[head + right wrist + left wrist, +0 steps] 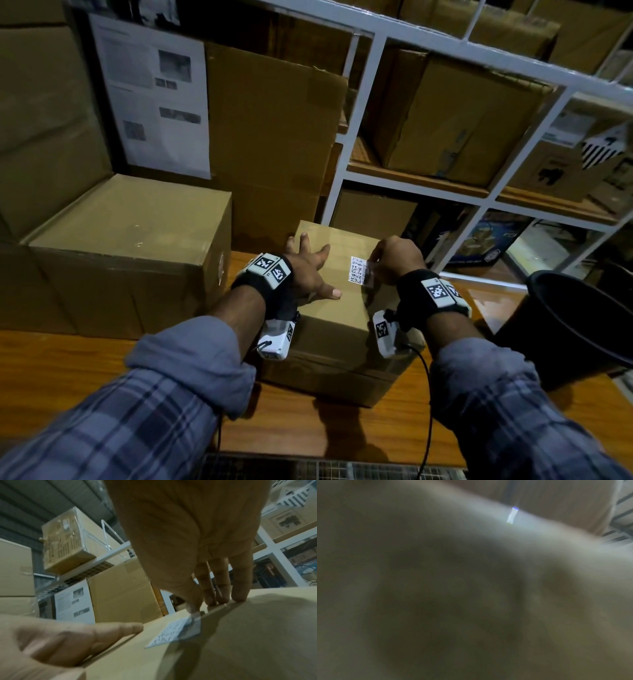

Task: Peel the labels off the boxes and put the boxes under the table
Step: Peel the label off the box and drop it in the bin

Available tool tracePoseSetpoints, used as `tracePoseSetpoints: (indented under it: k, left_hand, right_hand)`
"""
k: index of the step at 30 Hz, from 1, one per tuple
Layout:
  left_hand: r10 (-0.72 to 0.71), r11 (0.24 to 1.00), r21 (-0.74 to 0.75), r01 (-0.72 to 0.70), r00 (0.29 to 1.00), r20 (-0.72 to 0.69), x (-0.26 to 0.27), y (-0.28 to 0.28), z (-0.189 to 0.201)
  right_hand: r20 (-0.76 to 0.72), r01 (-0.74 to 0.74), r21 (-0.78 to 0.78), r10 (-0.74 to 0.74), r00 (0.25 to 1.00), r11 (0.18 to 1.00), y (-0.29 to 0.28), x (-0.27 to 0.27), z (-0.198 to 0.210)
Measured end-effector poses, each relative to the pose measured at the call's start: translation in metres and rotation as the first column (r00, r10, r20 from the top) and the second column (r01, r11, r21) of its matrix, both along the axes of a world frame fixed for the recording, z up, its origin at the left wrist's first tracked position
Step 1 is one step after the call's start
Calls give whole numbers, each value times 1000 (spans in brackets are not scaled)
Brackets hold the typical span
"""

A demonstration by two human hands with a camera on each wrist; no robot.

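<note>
Mostly blurry left wrist view | left hand [308, 270] flat, fingers spread on brown cardboard box [339, 329] | right hand [397, 260] pinches white paper label [358, 270], corner lifted | shiny wood surface [85, 370]

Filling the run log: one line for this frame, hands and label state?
step: peeling label | left hand: flat on box top | right hand: pinching label edge, edge lifted | box: on table

The room is dim. The head view bends at its edges, and the brown cardboard box [339, 329] throws a dark shadow on the shiny orange wooden table [85, 359]. The left wrist view is all blurry. The right wrist view is soft up close.
</note>
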State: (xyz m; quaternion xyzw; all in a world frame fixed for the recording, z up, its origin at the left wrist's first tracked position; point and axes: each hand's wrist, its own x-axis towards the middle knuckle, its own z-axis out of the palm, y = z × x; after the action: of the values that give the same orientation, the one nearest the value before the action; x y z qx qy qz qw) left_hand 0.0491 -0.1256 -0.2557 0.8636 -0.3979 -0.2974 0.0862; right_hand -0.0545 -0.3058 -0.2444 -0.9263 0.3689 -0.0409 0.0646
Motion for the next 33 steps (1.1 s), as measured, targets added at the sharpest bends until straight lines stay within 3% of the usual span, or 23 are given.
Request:
tracePoseSetpoints:
  k: [7, 21, 33]
  left_hand:
    - [-11, 1000, 6, 11, 1000, 3, 5, -1, -5]
    - [-17, 1000, 21, 17, 1000, -14, 7, -3, -6]
    - [-15, 1000, 18, 15, 1000, -3, -1, 2, 5]
  right_hand:
    - [21, 58, 9, -59, 998, 998, -10, 11, -8]
    - [-91, -17, -62, 12, 996, 998, -8, 11, -8]
    - [-100, -60, -90, 51, 994, 994, -8, 7, -10]
